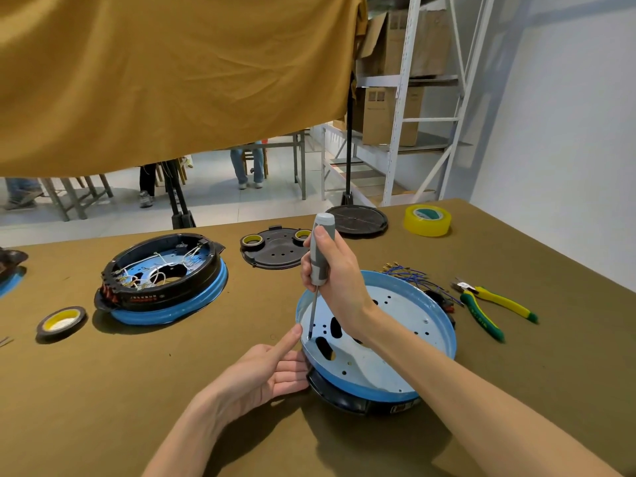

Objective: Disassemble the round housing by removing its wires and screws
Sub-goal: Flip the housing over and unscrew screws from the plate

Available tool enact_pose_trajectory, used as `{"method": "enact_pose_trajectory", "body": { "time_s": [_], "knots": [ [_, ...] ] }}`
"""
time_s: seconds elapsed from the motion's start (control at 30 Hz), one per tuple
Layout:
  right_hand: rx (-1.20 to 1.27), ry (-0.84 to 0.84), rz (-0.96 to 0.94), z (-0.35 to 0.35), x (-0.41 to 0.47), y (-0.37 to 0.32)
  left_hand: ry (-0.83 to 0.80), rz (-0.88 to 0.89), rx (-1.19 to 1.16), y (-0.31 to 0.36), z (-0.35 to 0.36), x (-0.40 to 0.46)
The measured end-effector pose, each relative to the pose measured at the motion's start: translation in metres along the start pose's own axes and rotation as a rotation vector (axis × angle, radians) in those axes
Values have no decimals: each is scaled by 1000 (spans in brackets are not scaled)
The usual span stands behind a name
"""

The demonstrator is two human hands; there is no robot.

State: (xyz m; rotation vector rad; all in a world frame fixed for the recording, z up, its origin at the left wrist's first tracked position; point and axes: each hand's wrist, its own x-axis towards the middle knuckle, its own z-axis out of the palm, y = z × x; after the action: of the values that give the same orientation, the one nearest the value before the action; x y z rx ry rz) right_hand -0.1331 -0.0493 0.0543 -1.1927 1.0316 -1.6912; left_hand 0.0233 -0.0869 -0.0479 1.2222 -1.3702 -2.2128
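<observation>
Head view, from the left edge of the olive-brown cloth-covered table (206, 390): a roll of black tape with a yellow core (61, 322) lies flat near the front left. Just beyond it sits a second round blue-and-black housing (165, 280), its open top full of white wires. Further right, at the far side, a flat black round plastic cover (275, 251) carries two small tape rolls, and a black ribbed disc (356, 220) lies behind it.

The left hand (272, 371) rests against the near-left rim of the round blue metal housing with a black plastic base (378, 339), which sits at the centre-right of the table; the index finger points up along the rim and the other fingers lie straight against its side. The right hand (330, 273) is wrapped around the grey handle of a screwdriver (318, 263), held upright with its tip set on a screw (308, 338) inside the housing's left edge.

Behind the housing lies a bundle of blue wires with terminals (409, 273). To the right lie green-and-yellow-handled pliers (488, 304), and at the far right a roll of clear yellow tape (427, 220).
</observation>
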Motion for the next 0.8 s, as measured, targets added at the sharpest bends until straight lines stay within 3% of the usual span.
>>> {"method": "enact_pose_trajectory", "body": {
  "time_s": [0.37, 0.6, 0.8],
  "knots": [
    [-22, 9, 10, 6, -2, -1, 17, 15, 27, -2, 0, 1],
    [-225, -30, -37, 6, -2, -11, 20, 25, 48, -3, 0, 1],
    [-144, -61, 41, 22, 6, -30, 39, 19, 51, -3, 3, 1]
  ]
}}
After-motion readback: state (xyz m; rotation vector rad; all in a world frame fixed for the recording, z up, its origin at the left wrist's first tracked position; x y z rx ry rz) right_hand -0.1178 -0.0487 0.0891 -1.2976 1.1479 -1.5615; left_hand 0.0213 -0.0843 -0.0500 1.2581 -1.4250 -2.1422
